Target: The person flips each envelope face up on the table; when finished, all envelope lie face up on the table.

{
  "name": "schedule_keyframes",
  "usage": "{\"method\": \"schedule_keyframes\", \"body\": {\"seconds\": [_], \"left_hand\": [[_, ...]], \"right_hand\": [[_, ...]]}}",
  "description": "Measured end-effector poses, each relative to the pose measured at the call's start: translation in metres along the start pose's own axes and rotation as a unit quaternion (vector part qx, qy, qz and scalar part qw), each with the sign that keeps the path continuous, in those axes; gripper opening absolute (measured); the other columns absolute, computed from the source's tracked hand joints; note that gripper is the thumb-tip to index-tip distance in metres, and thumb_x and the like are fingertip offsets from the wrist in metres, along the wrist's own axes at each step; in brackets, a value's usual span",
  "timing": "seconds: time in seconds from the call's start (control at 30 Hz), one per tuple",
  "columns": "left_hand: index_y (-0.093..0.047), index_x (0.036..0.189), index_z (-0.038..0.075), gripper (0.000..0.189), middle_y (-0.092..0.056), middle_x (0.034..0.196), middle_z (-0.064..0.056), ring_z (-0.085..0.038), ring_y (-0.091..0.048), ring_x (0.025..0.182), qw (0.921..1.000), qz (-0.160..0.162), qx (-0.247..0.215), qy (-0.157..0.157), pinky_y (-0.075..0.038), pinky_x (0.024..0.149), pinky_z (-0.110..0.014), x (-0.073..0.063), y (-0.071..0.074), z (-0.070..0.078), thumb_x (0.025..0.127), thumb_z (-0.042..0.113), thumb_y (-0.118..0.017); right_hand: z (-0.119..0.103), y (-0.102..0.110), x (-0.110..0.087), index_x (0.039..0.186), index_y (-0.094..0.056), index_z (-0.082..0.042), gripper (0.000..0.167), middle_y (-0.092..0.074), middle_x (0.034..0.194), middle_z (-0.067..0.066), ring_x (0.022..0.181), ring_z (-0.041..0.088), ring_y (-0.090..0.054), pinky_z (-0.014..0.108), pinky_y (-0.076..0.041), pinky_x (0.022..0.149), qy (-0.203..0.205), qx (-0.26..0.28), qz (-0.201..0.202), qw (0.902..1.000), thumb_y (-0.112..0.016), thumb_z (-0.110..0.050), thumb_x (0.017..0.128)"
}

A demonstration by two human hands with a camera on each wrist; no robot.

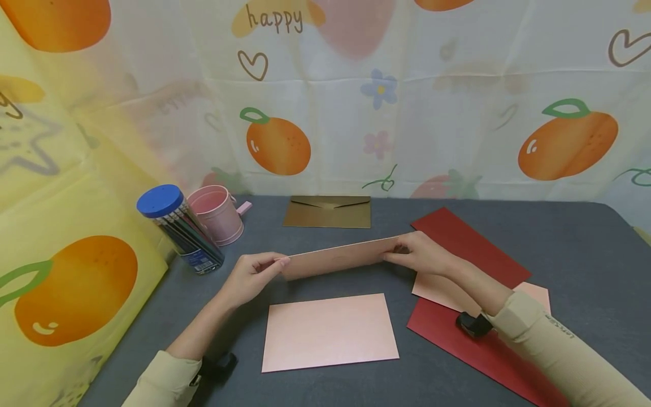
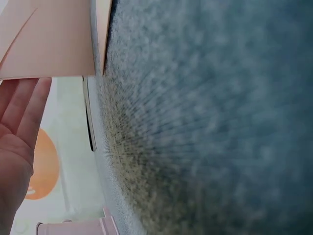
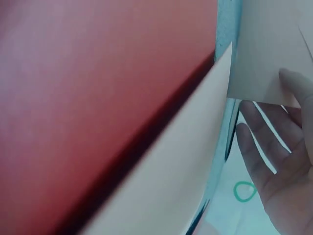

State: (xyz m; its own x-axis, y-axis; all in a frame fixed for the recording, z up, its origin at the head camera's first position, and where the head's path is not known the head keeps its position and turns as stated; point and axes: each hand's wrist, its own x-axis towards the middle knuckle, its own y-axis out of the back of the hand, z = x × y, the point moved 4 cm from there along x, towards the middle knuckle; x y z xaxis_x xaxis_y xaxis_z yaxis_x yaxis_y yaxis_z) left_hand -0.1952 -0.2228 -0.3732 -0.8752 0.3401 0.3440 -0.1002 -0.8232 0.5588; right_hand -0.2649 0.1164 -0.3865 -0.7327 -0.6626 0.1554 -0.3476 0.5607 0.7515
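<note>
A pale pink envelope (image 1: 341, 259) is held up and tilted above the table between both hands. My left hand (image 1: 252, 277) pinches its left end between thumb and fingers. At the right end, my right hand (image 1: 423, 254) grips it the same way. The flap line of this envelope (image 2: 54, 44) shows in the left wrist view. Below it, a second pink envelope (image 1: 330, 333) lies flat on the table. In the right wrist view the thumb presses on the face of the held envelope (image 3: 264, 54), with the other fingers behind.
A gold envelope (image 1: 328, 212) lies at the table's back edge. On the right, a red envelope (image 1: 468, 243), a pink one (image 1: 437, 288) and another red one (image 1: 437, 328) overlap under my right forearm. A blue-lidded pencil tub (image 1: 180, 229) and a pink bucket (image 1: 217, 215) stand back left.
</note>
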Motion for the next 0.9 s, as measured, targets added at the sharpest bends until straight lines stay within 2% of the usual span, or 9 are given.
{"method": "schedule_keyframes", "body": {"seconds": [0.13, 0.27, 0.3, 0.47, 0.57, 0.7, 0.9], "left_hand": [[-0.074, 0.099, 0.01, 0.011, -0.066, 0.078, -0.003, -0.015, -0.054, 0.063, 0.9999, 0.011, 0.004, 0.005, -0.044, 0.056, -0.023, 0.004, 0.0, -0.004, 0.094, 0.009, -0.064], [-0.073, 0.094, 0.009, 0.006, -0.063, 0.072, -0.006, -0.01, -0.048, 0.059, 0.9996, 0.003, 0.023, 0.017, -0.039, 0.052, -0.022, 0.005, -0.001, -0.007, 0.093, 0.012, -0.067], [-0.073, 0.094, 0.008, 0.007, -0.064, 0.073, -0.006, -0.01, -0.05, 0.06, 0.9994, 0.0, 0.029, 0.021, -0.04, 0.053, -0.022, 0.006, -0.002, -0.008, 0.093, 0.012, -0.068], [-0.073, 0.096, 0.005, 0.008, -0.07, 0.084, -0.004, -0.015, -0.065, 0.076, 0.9965, -0.032, 0.062, 0.045, -0.055, 0.07, -0.028, 0.008, -0.005, -0.016, 0.091, 0.01, -0.069], [-0.071, 0.093, 0.006, 0.005, -0.071, 0.089, -0.002, -0.018, -0.068, 0.085, 0.9933, -0.06, 0.082, 0.055, -0.056, 0.078, -0.036, 0.008, -0.008, -0.02, 0.09, 0.01, -0.07], [-0.07, 0.088, 0.009, 0.003, -0.071, 0.087, 0.0, -0.019, -0.068, 0.086, 0.9907, -0.079, 0.089, 0.065, -0.056, 0.081, -0.04, 0.007, -0.011, -0.024, 0.09, 0.011, -0.071], [-0.07, 0.092, 0.007, 0.004, -0.07, 0.088, -0.001, -0.019, -0.067, 0.086, 0.99, -0.075, 0.087, 0.081, -0.055, 0.082, -0.042, 0.007, -0.01, -0.026, 0.089, 0.009, -0.072]], "right_hand": [[-0.001, -0.001, 0.001, 0.087, -0.073, -0.01, 0.009, -0.068, 0.075, -0.001, 0.057, 0.007, -0.046, 0.024, -0.037, 0.053, -0.016, 0.001, 0.001, 0.9999, -0.07, -0.018, 0.091], [-0.002, -0.002, 0.002, 0.09, -0.072, -0.011, 0.007, -0.068, 0.077, -0.004, 0.058, 0.007, -0.049, 0.024, -0.038, 0.055, -0.02, -0.007, 0.0, 0.9998, -0.071, -0.017, 0.091], [-0.002, -0.002, 0.003, 0.09, -0.072, -0.011, 0.006, -0.068, 0.078, -0.004, 0.059, 0.007, -0.049, 0.024, -0.038, 0.055, -0.021, -0.011, -0.002, 0.9997, -0.071, -0.017, 0.09], [-0.002, -0.003, 0.004, 0.09, -0.07, -0.012, 0.005, -0.065, 0.075, -0.008, 0.059, 0.006, -0.048, 0.024, -0.039, 0.056, -0.024, -0.036, -0.013, 0.999, -0.072, -0.017, 0.089], [-0.002, -0.005, 0.004, 0.09, -0.07, -0.012, 0.006, -0.065, 0.076, -0.01, 0.061, 0.006, -0.05, 0.025, -0.041, 0.057, -0.029, -0.04, -0.02, 0.9986, -0.072, -0.018, 0.089], [0.001, -0.007, 0.004, 0.091, -0.069, -0.012, 0.007, -0.065, 0.078, -0.009, 0.067, 0.007, -0.053, 0.026, -0.043, 0.061, -0.035, -0.043, -0.026, 0.9981, -0.072, -0.018, 0.089], [-0.003, -0.007, 0.007, 0.091, -0.068, -0.009, 0.009, -0.068, 0.08, -0.006, 0.07, 0.008, -0.056, 0.028, -0.045, 0.063, -0.045, -0.039, -0.017, 0.9981, -0.072, -0.017, 0.089]]}}
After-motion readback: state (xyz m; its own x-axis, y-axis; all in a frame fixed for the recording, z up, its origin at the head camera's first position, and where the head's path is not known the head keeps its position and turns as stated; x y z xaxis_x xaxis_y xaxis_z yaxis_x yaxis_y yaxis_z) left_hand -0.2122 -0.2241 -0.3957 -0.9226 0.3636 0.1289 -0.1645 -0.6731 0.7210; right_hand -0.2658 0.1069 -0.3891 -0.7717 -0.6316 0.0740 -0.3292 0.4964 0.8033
